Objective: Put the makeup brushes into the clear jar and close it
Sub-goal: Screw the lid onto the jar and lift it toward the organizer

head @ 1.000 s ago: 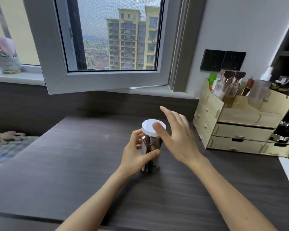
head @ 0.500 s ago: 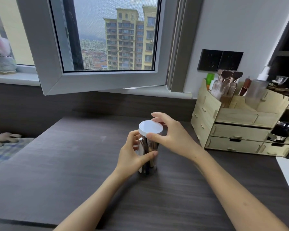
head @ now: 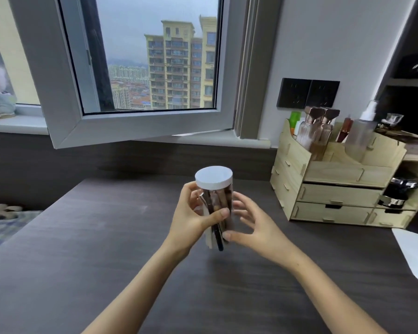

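The clear jar (head: 223, 200) stands upright over the dark desk (head: 101, 256) with its white lid (head: 213, 177) seated on top. Several makeup brushes (head: 218, 237) are inside, their dark and pale handles showing through the wall. My left hand (head: 191, 219) is wrapped around the jar's left side, thumb across the front. My right hand (head: 258, 229) is at the jar's lower right with its fingers spread and curved. Its thumb tip is at the jar's base. Whether the jar's bottom rests on the desk I cannot tell.
A wooden drawer organizer (head: 336, 196) holding bottles stands at the right against the wall. A white sheet (head: 415, 256) lies at the desk's right edge. An open window sash (head: 65, 97) juts inward above the desk's far left. A bed with a plush toy (head: 0, 210) is at left.
My right hand has left the lid and dropped to the jar's lower right side. My left hand keeps its hold on the jar.
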A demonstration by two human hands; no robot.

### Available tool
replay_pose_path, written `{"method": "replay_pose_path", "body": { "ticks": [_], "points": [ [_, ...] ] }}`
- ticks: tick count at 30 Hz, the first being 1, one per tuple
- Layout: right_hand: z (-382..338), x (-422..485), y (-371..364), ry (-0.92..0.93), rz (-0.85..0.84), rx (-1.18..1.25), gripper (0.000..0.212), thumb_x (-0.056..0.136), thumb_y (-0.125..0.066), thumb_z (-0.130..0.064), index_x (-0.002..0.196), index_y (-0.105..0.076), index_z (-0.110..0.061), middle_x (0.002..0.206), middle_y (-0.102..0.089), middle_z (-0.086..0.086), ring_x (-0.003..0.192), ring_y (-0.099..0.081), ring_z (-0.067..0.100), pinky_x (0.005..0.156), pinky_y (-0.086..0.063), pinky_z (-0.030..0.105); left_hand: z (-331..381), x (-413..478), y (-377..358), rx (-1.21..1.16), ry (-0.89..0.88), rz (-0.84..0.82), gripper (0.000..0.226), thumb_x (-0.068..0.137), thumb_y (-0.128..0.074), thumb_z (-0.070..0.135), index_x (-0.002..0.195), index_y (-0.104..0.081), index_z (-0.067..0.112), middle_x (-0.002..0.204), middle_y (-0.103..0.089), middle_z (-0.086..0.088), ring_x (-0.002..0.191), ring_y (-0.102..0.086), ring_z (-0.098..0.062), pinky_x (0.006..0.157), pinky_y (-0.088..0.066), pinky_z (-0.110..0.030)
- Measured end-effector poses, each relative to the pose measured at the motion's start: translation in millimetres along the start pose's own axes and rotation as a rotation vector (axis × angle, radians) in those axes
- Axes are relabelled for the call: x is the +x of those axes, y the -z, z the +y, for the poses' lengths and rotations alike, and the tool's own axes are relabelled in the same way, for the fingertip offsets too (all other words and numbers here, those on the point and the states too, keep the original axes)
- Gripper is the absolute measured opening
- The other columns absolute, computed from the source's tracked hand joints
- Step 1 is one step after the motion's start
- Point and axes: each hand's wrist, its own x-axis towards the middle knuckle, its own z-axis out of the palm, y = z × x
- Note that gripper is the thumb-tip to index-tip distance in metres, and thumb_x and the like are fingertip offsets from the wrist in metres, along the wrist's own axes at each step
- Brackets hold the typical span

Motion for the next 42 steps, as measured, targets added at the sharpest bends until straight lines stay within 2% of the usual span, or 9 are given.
{"method": "replay_pose_path", "body": {
  "ticks": [6, 9, 13, 16, 18, 22, 28, 33, 42],
  "points": [
    [-17, 0, 28, 0.121, 0.356, -0.045, 0.075, 0.065, -0.083, -0.025, 0.126, -0.04, -0.032, 0.12, -0.061, -0.015, 0.112, -0.06, 0.006, 0.091, -0.055, 0.032, 44, 21, -45, -0.135, -0.087, -0.169, 0.076, 0.055, -0.084, 0.017, 0.122, -0.05, 0.025, 0.122, -0.062, -0.004, 0.11, -0.063, -0.012, 0.09, -0.053, -0.031],
    [-26, 3, 65, 0.238, 0.55, -0.147, 0.071, 0.068, -0.081, -0.016, 0.12, -0.039, -0.04, 0.114, -0.057, -0.018, 0.112, -0.058, 0.008, 0.089, -0.051, 0.024, 69, 40, -69, -0.073, -0.191, -0.189, 0.075, 0.055, -0.084, 0.018, 0.12, -0.051, 0.036, 0.129, -0.057, 0.001, 0.117, -0.057, -0.01, 0.098, -0.049, -0.037],
    [-27, 11, 124, 0.337, 0.759, -0.212, 0.077, 0.068, -0.081, -0.008, 0.131, -0.039, -0.022, 0.123, -0.051, -0.009, 0.104, -0.049, -0.008, 0.082, -0.04, 0.0, 100, 66, -102, -0.083, -0.324, -0.294, 0.074, 0.064, -0.079, 0.012, 0.129, -0.048, 0.028, 0.127, -0.057, -0.003, 0.114, -0.057, -0.013, 0.098, -0.05, -0.036],
    [-21, 18, 165, 0.359, 0.871, -0.223, 0.079, 0.068, -0.082, -0.009, 0.124, -0.034, -0.038, 0.13, -0.044, -0.004, 0.116, -0.041, 0.001, 0.087, -0.035, -0.003, 114, 87, -127, -0.104, -0.372, -0.413, 0.063, 0.076, -0.068, 0.006, 0.132, -0.046, 0.024, 0.13, -0.056, -0.008, 0.121, -0.055, -0.021, 0.1, -0.049, -0.038],
    [-12, 24, 185, 0.318, 0.89, -0.169, 0.082, 0.068, -0.081, -0.007, 0.13, -0.033, -0.03, 0.126, -0.043, -0.007, 0.119, -0.039, 0.003, 0.091, -0.032, -0.005, 116, 101, -145, -0.052, -0.386, -0.469, 0.06, 0.081, -0.06, -0.001, 0.134, -0.045, 0.022, 0.134, -0.054, -0.007, 0.124, -0.052, -0.02, 0.103, -0.046, -0.033],
    [10, 35, 211, 0.22, 0.897, -0.104, 0.086, 0.068, -0.082, -0.01, 0.138, -0.031, -0.012, 0.135, -0.049, 0.003, 0.126, -0.045, 0.013, 0.107, -0.038, 0.029, 111, 124, -179, 0.069, -0.405, -0.533, 0.058, 0.087, -0.051, -0.009, 0.137, -0.046, 0.019, 0.141, -0.048, -0.005, 0.13, -0.046, -0.015, 0.098, -0.045, -0.016],
    [26, 45, 226, 0.091, 0.874, -0.18, 0.083, 0.066, -0.083, -0.016, 0.134, -0.036, -0.009, 0.132, -0.055, 0.011, 0.123, -0.051, 0.023, 0.094, -0.04, 0.026, 100, 152, -205, 0.288, -0.471, -0.503, 0.073, 0.077, -0.038, -0.018, 0.135, -0.049, 0.024, 0.145, -0.045, 0.001, 0.133, -0.04, -0.012, 0.094, -0.038, -0.007],
    [22, 54, 239, -0.062, 0.883, -0.431, 0.081, 0.066, -0.08, -0.043, 0.13, -0.039, -0.015, 0.131, -0.059, 0.006, 0.119, -0.056, 0.028, 0.087, -0.044, 0.034, 106, 172, -216, 0.392, -0.412, -0.434, 0.071, 0.08, -0.04, -0.013, 0.14, -0.041, 0.024, 0.145, -0.048, -0.006, 0.131, -0.045, -0.022, 0.099, -0.044, -0.031],
    [29, 68, 243, -0.326, 0.782, -0.725, 0.078, 0.061, -0.074, -0.061, 0.111, -0.052, -0.006, 0.104, -0.068, 0.014, 0.097, -0.064, 0.033, 0.071, -0.05, 0.037, 94, 192, -237, 0.658, -0.332, -0.377, 0.064, 0.081, -0.044, -0.004, 0.142, -0.038, 0.016, 0.141, -0.05, -0.013, 0.129, -0.043, -0.032, 0.105, -0.039, -0.042]
  ]
}}
